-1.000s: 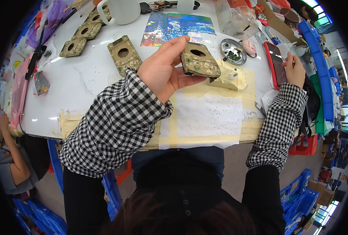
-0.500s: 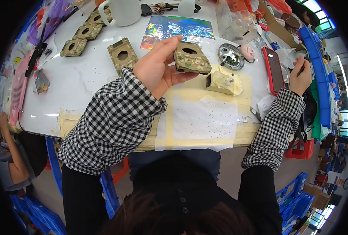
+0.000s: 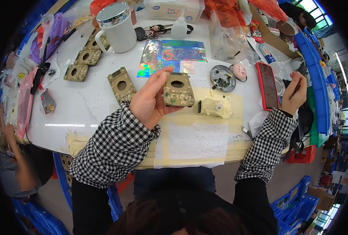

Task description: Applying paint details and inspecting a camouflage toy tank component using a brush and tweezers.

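Observation:
My left hand (image 3: 148, 103) grips a camouflage-painted model tank hull (image 3: 178, 96) by its left side and underside, the round dark hole in its top facing up. Another hull (image 3: 127, 92) of the same kind lies just left of that hand. Over at the right, my right hand (image 3: 292, 100) is closed on a thin dark tool (image 3: 295, 91), whose kind is mostly hidden by the fingers. Between the hands, a block wrapped in cream tape (image 3: 217, 107) sits on the table. Behind it stands a round metal dish (image 3: 233, 83) holding small dark green parts.
Several more camouflage hulls (image 3: 88, 57) line the back left, beside a white lidded mug (image 3: 121, 37). Shiny sticker sheets (image 3: 182, 51) lie behind my left hand. A red-cased phone (image 3: 267, 86) stands near my right hand. Dotted white paper (image 3: 197, 143) is at the front edge.
The view has tilted up, so the table sits lower and more of its back shows. The held hull has turned slightly, its end now facing me more squarely. My right hand still holds the tool.

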Demonstrator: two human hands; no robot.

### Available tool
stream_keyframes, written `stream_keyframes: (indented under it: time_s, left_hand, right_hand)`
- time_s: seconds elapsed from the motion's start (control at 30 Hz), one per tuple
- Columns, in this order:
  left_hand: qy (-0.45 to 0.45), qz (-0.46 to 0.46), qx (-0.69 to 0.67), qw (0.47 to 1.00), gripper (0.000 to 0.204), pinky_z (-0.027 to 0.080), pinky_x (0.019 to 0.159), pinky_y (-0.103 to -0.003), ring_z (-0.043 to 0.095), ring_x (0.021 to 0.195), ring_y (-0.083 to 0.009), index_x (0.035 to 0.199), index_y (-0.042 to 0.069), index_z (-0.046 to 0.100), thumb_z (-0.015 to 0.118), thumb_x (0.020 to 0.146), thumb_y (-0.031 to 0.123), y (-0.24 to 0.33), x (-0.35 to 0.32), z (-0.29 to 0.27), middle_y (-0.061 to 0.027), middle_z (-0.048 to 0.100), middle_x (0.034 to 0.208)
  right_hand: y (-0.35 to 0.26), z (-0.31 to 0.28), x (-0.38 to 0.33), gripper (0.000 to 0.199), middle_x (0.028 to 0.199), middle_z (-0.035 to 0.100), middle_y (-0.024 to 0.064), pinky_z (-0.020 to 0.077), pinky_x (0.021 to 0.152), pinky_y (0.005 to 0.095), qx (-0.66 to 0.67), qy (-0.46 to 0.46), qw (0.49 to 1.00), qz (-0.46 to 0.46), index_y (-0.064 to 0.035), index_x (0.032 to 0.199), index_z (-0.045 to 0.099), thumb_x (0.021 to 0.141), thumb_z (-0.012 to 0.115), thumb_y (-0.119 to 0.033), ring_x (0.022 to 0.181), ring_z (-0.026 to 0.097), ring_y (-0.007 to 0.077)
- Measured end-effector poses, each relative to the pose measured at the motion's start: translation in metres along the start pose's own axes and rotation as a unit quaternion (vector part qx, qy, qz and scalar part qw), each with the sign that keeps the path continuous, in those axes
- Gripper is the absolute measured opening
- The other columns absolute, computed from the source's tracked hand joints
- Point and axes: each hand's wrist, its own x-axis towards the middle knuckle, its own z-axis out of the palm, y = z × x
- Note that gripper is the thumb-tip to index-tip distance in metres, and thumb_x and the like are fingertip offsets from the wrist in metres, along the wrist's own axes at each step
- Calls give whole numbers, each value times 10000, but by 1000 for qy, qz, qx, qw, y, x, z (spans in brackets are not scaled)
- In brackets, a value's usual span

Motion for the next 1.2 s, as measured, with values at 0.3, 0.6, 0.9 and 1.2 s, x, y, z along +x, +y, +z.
stream_keyframes:
  time_s: [0.3, 0.6, 0.9, 1.2]
  left_hand:
    - [-39, 38, 13, 998, 428, 564, 831, -371, 613, 1053, -319, 1356, 111, 370, 376, 1005, 356, -1, 2, -2, -137, 529, 1240]
    - [-72, 8, -34, 997, 407, 602, 746, -326, 612, 1049, -329, 1347, 110, 384, 362, 1009, 337, -3, 12, -10, -157, 511, 1269]
    - [-92, -2, -48, 995, 418, 607, 730, -315, 611, 1052, -336, 1366, 108, 354, 357, 1011, 329, -4, 12, -8, -178, 500, 1276]
    - [-90, -23, -48, 995, 414, 612, 724, -317, 616, 1043, -340, 1357, 102, 360, 355, 1012, 330, -3, 11, -6, -164, 512, 1254]
  right_hand:
    - [-29, -19, 7, 259, 930, 671, 99, 502, 816, 311, 164, 71, 983, 46, 18, 933, 599, 980, 497, -216, 874, 633, 161]
    - [-92, -68, -21, 230, 997, 667, 141, 500, 821, 296, 128, -23, 991, -35, 36, 963, 597, 989, 450, -139, 900, 623, 172]
    - [-126, -56, -85, 174, 946, 676, 145, 461, 811, 328, 148, -275, 947, -71, -16, 972, 667, 822, 601, 41, 909, 609, 260]
    - [-145, -32, -91, 331, 945, 670, 107, 492, 791, 374, 97, -292, 933, -188, -47, 984, 663, 669, 764, -38, 938, 603, 304]
